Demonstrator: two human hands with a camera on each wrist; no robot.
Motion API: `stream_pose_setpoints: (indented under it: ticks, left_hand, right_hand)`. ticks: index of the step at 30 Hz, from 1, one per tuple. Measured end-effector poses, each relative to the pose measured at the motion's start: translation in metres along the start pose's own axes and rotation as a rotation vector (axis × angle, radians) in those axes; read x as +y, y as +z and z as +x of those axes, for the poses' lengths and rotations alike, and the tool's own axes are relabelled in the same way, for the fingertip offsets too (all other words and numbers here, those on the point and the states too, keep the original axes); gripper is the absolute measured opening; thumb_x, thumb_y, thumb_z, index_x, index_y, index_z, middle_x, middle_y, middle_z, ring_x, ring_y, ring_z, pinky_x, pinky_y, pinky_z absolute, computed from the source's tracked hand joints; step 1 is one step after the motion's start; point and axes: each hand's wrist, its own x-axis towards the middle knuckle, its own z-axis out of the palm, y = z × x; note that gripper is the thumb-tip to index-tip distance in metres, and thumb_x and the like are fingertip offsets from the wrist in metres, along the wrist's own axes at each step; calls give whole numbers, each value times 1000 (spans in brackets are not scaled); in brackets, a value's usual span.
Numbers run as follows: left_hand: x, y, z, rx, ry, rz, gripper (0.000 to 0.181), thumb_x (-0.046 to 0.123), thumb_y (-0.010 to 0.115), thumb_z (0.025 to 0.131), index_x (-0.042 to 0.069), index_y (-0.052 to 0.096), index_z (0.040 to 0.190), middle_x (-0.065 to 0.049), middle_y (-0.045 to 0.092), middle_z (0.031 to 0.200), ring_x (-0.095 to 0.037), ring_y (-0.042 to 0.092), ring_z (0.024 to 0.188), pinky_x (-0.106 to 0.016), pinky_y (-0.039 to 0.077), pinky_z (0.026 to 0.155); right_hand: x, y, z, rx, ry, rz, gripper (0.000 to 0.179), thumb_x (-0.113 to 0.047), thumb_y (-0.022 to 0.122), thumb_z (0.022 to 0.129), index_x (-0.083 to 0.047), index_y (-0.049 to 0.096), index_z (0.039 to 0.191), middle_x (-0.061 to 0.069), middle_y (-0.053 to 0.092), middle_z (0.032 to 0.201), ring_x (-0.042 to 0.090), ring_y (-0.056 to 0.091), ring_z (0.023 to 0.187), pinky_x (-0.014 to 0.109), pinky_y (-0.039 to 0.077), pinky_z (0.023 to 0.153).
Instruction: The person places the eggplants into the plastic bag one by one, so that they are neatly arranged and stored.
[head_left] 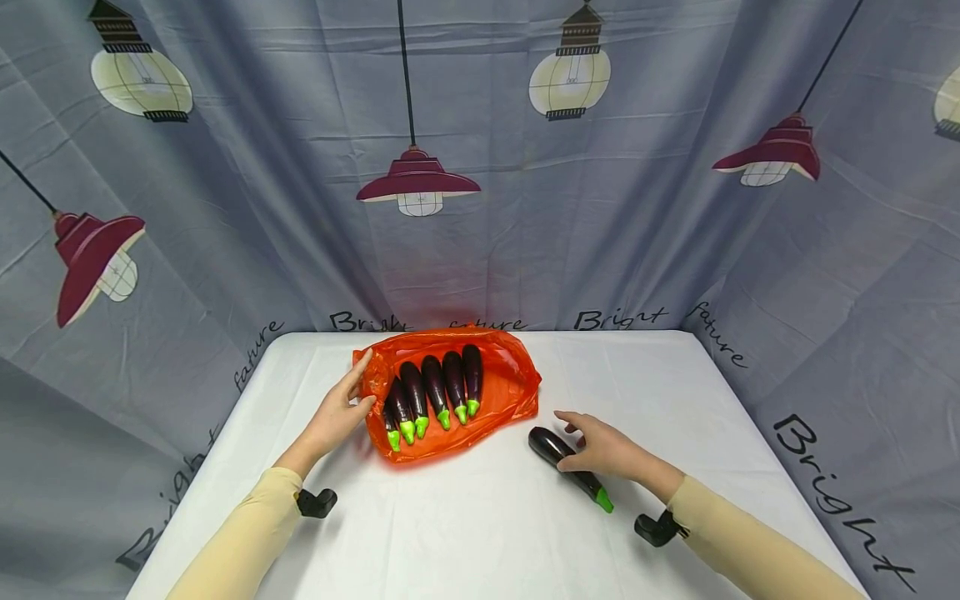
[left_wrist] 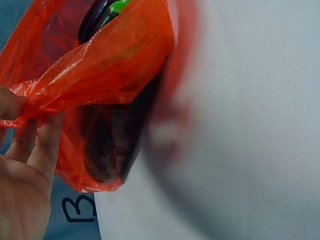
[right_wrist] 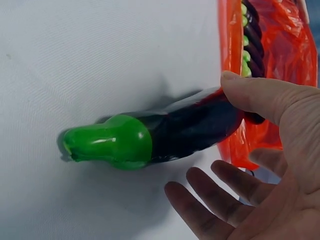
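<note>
An orange plastic bag (head_left: 510,400) lies spread on the table with its mouth toward me. Inside it, several dark purple eggplants (head_left: 434,385) sit side by side, green stems pointing at me. My left hand (head_left: 341,419) pinches the bag's left edge between thumb and fingers; the left wrist view shows the film bunched there. Right of the bag, a single eggplant (head_left: 555,448) rests on the cloth, its green stem (right_wrist: 107,142) toward the near right. Over it hovers my right hand (head_left: 609,450), thumb across the eggplant's body and the other fingers spread apart beside it.
A white-covered table (head_left: 450,533) carries everything. Behind and at both sides hangs a grey-blue curtain (head_left: 480,258) printed with lamps and lettering. Black wrist-camera mounts (head_left: 317,503) stick out below both wrists.
</note>
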Motion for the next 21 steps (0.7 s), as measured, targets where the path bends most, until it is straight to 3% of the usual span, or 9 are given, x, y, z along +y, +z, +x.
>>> stream_pose_setpoints:
  ticks: [9,21]
  left_hand:
    - [-3,0,1,-6,-1,16,81,-5,55,100,26,19,166,-21,21,166,-43,39,142,-26,54,90]
    - [-5,0,1,-2,-1,19,81,-5,56,100,26,19,166,-22,23,165,-43,40,142,-26,52,91]
  right_hand:
    - [0,-2,-7,-10,-11,-7,87,-22,90,78,-9,48,152,12,63,127,23,62,99,40,55,82]
    - [1,-3,-13,-32,-9,-7,80,-19,89,78,-11,53,149,9,65,121,20,63,94,40,55,79]
